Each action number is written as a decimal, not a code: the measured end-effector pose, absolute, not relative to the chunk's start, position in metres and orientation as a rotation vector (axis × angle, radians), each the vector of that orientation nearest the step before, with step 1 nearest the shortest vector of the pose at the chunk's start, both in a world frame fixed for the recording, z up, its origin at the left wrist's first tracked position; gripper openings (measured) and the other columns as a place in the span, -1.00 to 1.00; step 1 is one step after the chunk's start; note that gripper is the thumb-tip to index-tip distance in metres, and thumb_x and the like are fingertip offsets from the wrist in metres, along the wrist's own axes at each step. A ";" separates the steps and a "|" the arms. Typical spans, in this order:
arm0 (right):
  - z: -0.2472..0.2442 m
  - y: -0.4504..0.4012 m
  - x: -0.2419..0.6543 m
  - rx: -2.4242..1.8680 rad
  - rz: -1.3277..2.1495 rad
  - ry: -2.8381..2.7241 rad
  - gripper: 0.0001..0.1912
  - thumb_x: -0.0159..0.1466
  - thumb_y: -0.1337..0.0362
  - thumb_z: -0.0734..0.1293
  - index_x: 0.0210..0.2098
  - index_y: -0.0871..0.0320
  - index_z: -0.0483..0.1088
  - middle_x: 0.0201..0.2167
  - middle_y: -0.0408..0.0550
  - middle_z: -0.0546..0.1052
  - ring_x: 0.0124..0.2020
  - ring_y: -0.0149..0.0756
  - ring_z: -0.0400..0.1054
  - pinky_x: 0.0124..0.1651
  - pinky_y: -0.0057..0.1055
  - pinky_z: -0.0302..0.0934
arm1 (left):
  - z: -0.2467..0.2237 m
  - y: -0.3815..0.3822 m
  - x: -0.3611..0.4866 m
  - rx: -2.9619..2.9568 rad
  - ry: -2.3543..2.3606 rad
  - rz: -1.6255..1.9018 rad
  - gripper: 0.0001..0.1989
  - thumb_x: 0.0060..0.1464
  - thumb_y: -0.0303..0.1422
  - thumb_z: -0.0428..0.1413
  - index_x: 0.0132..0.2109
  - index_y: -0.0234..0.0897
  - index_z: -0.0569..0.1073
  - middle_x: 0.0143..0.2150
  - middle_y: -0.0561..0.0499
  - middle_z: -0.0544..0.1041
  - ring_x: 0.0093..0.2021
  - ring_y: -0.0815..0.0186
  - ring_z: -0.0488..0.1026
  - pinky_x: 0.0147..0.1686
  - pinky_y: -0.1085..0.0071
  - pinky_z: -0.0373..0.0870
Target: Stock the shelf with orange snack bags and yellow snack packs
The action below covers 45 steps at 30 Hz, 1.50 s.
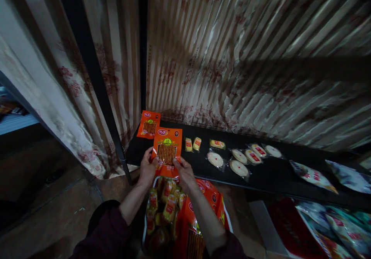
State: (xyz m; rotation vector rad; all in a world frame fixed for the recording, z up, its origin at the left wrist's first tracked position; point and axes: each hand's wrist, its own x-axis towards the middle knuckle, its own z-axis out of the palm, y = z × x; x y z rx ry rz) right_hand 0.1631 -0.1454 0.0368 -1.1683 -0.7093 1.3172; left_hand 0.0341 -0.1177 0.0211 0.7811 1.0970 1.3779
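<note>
An orange snack packet [167, 151] with a clear window showing brown sticks is held between my two hands, above the near edge of the black shelf [199, 167]. My left hand [148, 166] grips its lower left side, and my right hand [184, 173] pinches its lower right side. A second packet of the same kind [148, 124] leans at the shelf's back left corner. Under my forearms stands a white-rimmed basket [144, 232] holding small yellow wrapped cakes [170, 207] and more orange packets [207, 191]. My right forearm hides part of these.
Small yellow packs [193, 144] and round white wrapped cakes [215, 159] lie along the shelf, with larger bags [313, 176] farther right. A dark metal post [98, 77] rises at the left, and a patterned curtain [246, 66] hangs behind. An open box [292, 228] stands lower right.
</note>
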 end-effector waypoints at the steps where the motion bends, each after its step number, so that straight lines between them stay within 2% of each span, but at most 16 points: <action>1: 0.037 -0.142 0.162 -1.163 1.317 -0.717 -0.61 -0.04 0.04 0.48 -0.29 0.13 0.50 -0.36 -0.08 0.60 -0.24 -0.17 0.48 -0.20 -0.31 0.35 | 0.020 -0.114 0.033 0.787 1.101 1.384 -0.46 -0.18 -0.31 0.18 0.02 -0.25 0.33 -0.30 0.05 0.46 -0.33 0.38 0.43 -0.32 0.44 0.36; 14: 0.017 -0.084 0.146 -1.135 1.268 -0.720 -0.64 -0.06 0.13 0.46 -0.29 0.13 0.47 -0.42 -0.14 0.58 -0.33 -0.27 0.47 -0.17 -0.31 0.34 | 0.002 -0.048 0.019 0.878 1.172 1.515 -0.57 -0.15 -0.40 0.16 -0.04 -0.27 0.39 -0.39 0.11 0.46 -0.41 0.42 0.41 -0.32 0.45 0.38; 22: 0.006 -0.049 0.132 -1.150 1.271 -0.742 -0.66 -0.06 0.16 0.40 -0.28 0.15 0.44 -0.45 -0.16 0.56 -0.42 -0.32 0.44 -0.29 -0.38 0.31 | -0.007 -0.022 0.006 0.875 1.256 1.567 -0.61 -0.10 -0.47 0.12 -0.05 -0.23 0.41 -0.27 0.04 0.50 -0.29 0.37 0.46 -0.21 0.38 0.41; 29: 0.000 -0.029 0.134 -1.194 1.238 -0.754 -0.65 -0.07 0.14 0.37 -0.29 0.13 0.44 -0.46 -0.19 0.55 -0.42 -0.33 0.43 -0.33 -0.42 0.29 | -0.003 -0.013 0.008 0.799 1.250 1.539 -0.57 -0.07 -0.58 0.07 0.00 -0.21 0.41 -0.11 -0.04 0.52 -0.13 0.31 0.48 -0.11 0.36 0.42; 37: -0.002 -0.007 0.129 -1.198 1.209 -0.763 -0.68 -0.07 0.18 0.35 -0.30 0.13 0.44 -0.46 -0.18 0.56 -0.44 -0.33 0.43 -0.34 -0.42 0.28 | -0.006 -0.006 0.000 0.825 1.261 1.628 -0.67 -0.07 -0.58 0.10 -0.11 -0.25 0.47 -0.07 -0.04 0.52 -0.08 0.32 0.46 0.01 0.38 0.34; 45: -0.001 0.015 0.120 -1.257 1.152 -0.789 -0.75 -0.04 0.25 0.32 -0.33 0.13 0.46 -0.45 -0.15 0.58 -0.45 -0.34 0.43 -0.30 -0.42 0.29 | -0.016 0.000 -0.007 0.880 1.377 1.633 -0.69 -0.11 -0.64 0.07 -0.22 -0.25 0.54 -0.14 -0.01 0.53 -0.04 0.28 0.44 0.11 0.27 0.26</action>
